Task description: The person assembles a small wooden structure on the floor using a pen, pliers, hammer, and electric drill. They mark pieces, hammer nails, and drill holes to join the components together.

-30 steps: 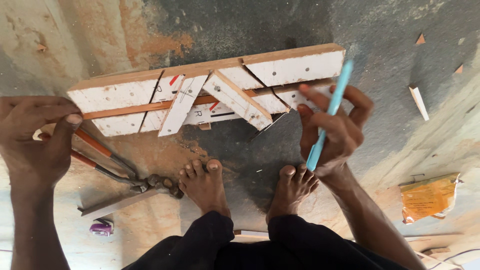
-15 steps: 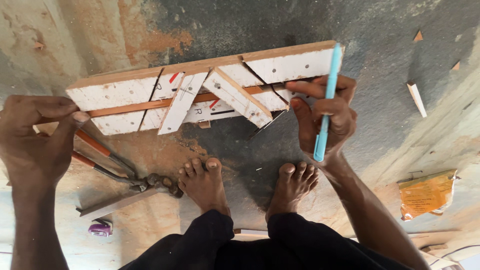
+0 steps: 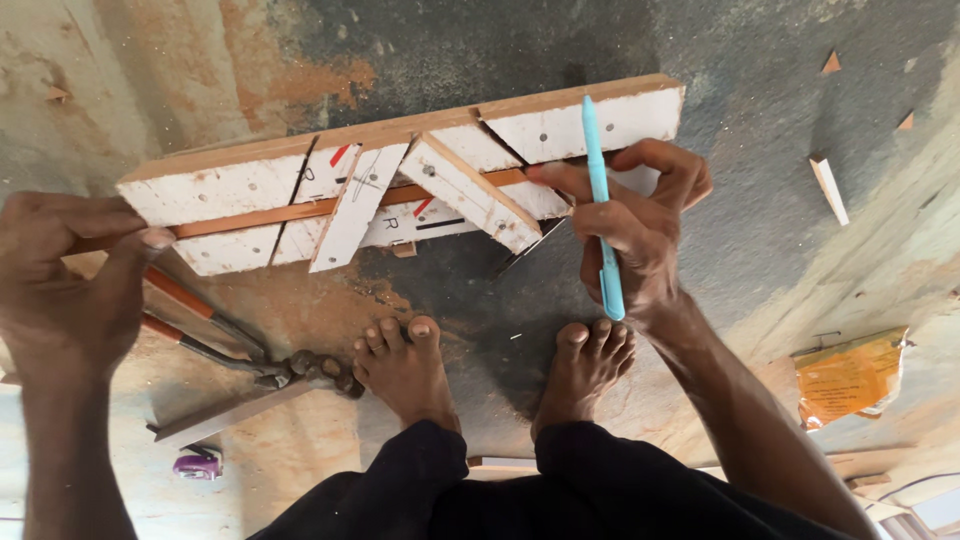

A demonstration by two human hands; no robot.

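While the person crouches over the concrete floor point(image 3: 800, 120), the right hand point(image 3: 640, 235) pinches a light-blue plastic pen point(image 3: 600, 210) between thumb and fingers, holding it nearly upright, its forefinger stretched out onto a thin strip of orange-brown wood point(image 3: 290, 212). That strip runs lengthwise along a white-faced wooden cutting jig with angled slots point(image 3: 400, 190), which lies flat on the floor just beyond two bare feet point(image 3: 490, 365). The left hand point(image 3: 65, 280) is closed at the jig's left end, thumb and fingers pressed together around the strip's tip.

To my eye the strip is light, slim and somewhat whippy, so it would want holding near both ends and pressing down against the jig to stop it sliding or bowing; the jig itself looks stiff and heavy enough to stay put.

Beside the left foot lie orange-handled metal pincers point(image 3: 240, 345). Further out sit a small purple object point(image 3: 197, 463), a crumpled yellow packet point(image 3: 848, 375) and scattered wood offcuts point(image 3: 828, 185).
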